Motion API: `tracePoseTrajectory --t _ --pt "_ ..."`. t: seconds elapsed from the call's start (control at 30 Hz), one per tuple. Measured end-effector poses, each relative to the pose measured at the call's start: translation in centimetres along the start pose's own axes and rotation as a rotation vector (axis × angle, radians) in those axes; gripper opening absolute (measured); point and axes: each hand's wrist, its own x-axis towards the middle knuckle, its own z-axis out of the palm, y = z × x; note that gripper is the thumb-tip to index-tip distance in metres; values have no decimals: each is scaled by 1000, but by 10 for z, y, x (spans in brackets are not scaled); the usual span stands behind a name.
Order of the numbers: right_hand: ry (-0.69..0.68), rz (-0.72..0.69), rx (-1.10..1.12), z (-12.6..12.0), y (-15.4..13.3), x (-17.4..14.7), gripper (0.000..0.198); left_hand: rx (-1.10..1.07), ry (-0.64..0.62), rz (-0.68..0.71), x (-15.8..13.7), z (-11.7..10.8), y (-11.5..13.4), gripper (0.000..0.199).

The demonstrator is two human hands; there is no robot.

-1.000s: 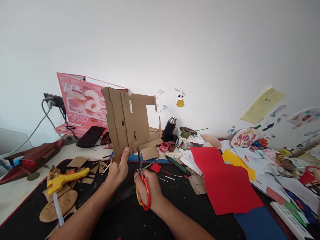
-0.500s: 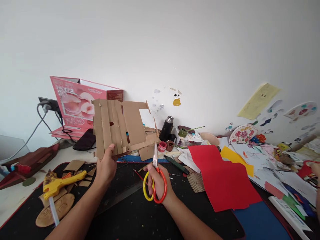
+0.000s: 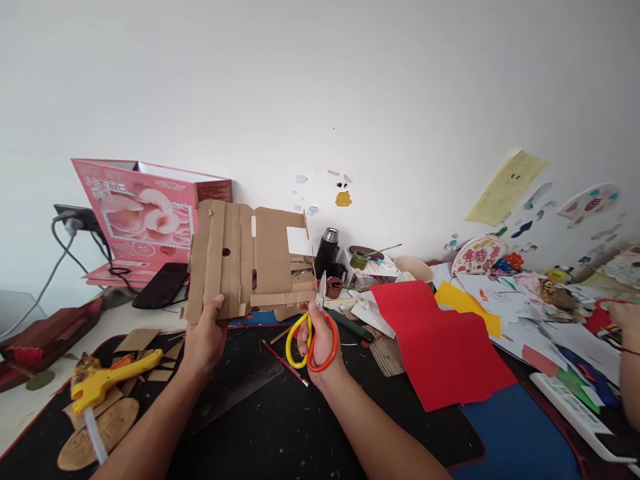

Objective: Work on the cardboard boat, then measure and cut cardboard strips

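Note:
My left hand (image 3: pixel 206 337) grips the lower edge of a piece of cardboard (image 3: pixel 273 247), thumb in front, holding it upright above the table. The cardboard has folded strips, a small round hole and a cut-out at its right side. In my right hand (image 3: pixel 323 343) is a pair of scissors (image 3: pixel 321 300) with one yellow and one red-orange handle loop, blades pointing up. The blades look closed and stand beside the cardboard's lower right corner; whether they touch it I cannot tell. A red pencil (image 3: pixel 285 363) lies on the black mat below.
A yellow glue gun (image 3: pixel 115 377) and cardboard scraps lie at left, near a pink box (image 3: pixel 150 213). Behind stand a black thermos (image 3: pixel 327 250) and paint jars. Red paper (image 3: pixel 443 347) and a green cutter (image 3: pixel 350 325) lie at right. Another person's hand (image 3: pixel 627 323) shows at far right.
The cardboard has turned to face me more squarely. My right hand has moved slightly up and right with the scissors. The other person's arm shows more at the right edge.

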Motion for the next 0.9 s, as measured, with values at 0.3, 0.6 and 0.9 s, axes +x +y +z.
tracePoseTrajectory --t 0.3,0.6,0.9 --pt "3 176 101 -5 7 7 68 275 91 265 5 -7 -20 18" --pt "-6 287 157 -6 2 6 61 395 107 280 15 -27 -36 27" --pt "12 363 199 -6 -1 5 58 400 136 352 11 -21 -29 18"
